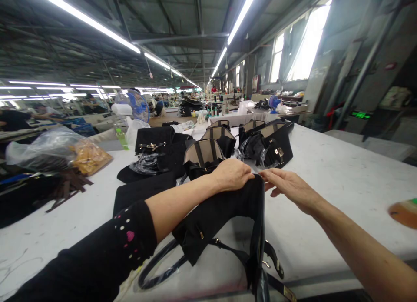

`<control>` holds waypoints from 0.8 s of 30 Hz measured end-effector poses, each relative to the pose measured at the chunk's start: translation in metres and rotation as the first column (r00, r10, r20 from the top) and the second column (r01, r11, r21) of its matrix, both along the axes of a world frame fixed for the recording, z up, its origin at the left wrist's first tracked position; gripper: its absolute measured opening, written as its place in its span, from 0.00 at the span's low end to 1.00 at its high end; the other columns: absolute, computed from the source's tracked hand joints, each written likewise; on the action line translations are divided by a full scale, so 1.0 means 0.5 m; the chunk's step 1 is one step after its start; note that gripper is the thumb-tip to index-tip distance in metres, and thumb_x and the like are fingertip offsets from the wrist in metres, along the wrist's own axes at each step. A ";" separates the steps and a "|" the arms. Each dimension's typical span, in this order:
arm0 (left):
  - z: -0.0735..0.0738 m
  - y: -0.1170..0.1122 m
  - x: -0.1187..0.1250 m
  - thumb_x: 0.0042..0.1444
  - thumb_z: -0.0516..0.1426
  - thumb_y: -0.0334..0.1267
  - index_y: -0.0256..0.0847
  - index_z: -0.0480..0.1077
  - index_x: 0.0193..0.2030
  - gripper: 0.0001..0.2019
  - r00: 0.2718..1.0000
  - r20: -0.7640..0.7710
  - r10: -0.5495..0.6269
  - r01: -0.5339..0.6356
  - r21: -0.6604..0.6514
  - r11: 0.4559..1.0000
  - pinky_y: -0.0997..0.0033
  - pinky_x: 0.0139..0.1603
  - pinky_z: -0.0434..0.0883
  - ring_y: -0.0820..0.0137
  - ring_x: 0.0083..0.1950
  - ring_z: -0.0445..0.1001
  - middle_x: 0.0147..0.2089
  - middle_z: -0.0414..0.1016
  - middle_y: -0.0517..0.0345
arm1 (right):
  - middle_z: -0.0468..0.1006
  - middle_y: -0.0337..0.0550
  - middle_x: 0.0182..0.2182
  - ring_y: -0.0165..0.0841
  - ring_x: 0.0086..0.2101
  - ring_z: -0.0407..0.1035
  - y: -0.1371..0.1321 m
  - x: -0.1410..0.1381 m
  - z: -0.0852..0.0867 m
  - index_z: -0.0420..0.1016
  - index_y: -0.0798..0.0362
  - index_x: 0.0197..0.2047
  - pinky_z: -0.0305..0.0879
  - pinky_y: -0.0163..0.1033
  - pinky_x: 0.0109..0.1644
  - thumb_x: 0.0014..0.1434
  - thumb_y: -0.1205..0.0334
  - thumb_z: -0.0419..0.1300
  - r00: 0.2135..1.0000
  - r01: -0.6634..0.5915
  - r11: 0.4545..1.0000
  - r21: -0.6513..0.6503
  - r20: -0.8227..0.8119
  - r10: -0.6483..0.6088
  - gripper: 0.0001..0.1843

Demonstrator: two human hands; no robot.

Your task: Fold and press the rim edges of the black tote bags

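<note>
A black handbag (224,210) is held up on its side in front of me, with its strap handles hanging down over the table. My left hand (233,174) is closed on its upper edge, fingers curled over the fabric. At the bag's top right corner, my right hand (283,184) pinches the edge with its fingertips; part of that grip is hidden. A looped handle (163,267) lies on the table below the bag. Small gold-coloured hardware (201,235) shows on the fabric.
More black bags stand just beyond: one with a gold clasp (151,145), open ones with beige insides (203,151) and another (282,145) at right. Plastic bags (48,147), brown strips (70,184) and a green bottle (122,139) lie left. An orange-brown object (404,213) sits right.
</note>
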State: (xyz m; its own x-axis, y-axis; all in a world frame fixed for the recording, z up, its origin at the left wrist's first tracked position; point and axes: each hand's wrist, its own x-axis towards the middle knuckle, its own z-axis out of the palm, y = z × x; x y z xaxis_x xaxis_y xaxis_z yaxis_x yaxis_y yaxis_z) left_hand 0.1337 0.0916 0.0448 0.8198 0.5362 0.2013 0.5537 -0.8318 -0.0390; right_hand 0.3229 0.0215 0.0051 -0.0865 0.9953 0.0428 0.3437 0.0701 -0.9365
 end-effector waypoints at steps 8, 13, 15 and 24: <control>-0.014 -0.001 0.038 0.59 0.50 0.43 0.34 0.77 0.35 0.17 0.993 0.061 0.100 -0.103 0.045 0.994 0.60 0.42 0.70 0.56 0.41 0.76 0.36 0.78 0.43 | 0.63 0.43 0.62 0.46 0.57 0.62 -0.216 -0.059 -0.054 0.54 0.38 0.66 0.69 0.49 0.53 0.60 0.40 0.50 0.980 0.142 0.977 0.162 0.115 -0.162 0.33; -0.010 0.007 0.033 0.53 0.57 0.54 0.37 0.75 0.35 0.20 0.959 0.217 0.181 -0.119 -0.272 0.955 0.64 0.43 0.69 0.62 0.39 0.74 0.33 0.76 0.52 | 0.52 0.46 0.67 0.51 0.62 0.55 -0.289 -0.106 -0.103 0.37 0.41 0.71 0.56 0.58 0.64 0.52 0.44 0.61 0.858 0.315 0.928 0.200 0.357 -0.369 0.50; -0.009 -0.006 0.004 0.48 0.59 0.59 0.37 0.74 0.42 0.26 0.929 0.301 0.216 -0.066 -0.439 0.896 0.66 0.43 0.69 0.64 0.39 0.74 0.36 0.76 0.54 | 0.56 0.47 0.66 0.50 0.60 0.59 -0.290 -0.098 -0.116 0.35 0.40 0.71 0.58 0.59 0.62 0.55 0.43 0.58 0.852 0.383 0.918 0.108 0.343 -0.396 0.48; -0.228 -0.224 -0.258 0.63 0.50 0.48 0.43 0.60 0.62 0.23 0.508 0.609 0.609 0.196 -0.771 0.606 0.56 0.64 0.61 0.58 0.65 0.61 0.64 0.64 0.46 | 0.78 0.42 0.50 0.40 0.46 0.74 -0.323 -0.028 -0.157 0.60 0.45 0.62 0.73 0.33 0.46 0.53 0.43 0.61 0.861 0.497 0.867 -0.024 0.138 -0.489 0.36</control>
State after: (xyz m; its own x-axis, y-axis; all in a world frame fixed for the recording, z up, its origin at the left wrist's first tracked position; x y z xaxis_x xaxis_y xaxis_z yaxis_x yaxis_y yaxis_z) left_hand 0.0045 -0.0205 -0.0691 0.3527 0.9275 0.1238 0.1507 -0.1869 0.9708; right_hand 0.3088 -0.1401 -0.0736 0.4156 0.9095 0.0064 0.4318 -0.1911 -0.8815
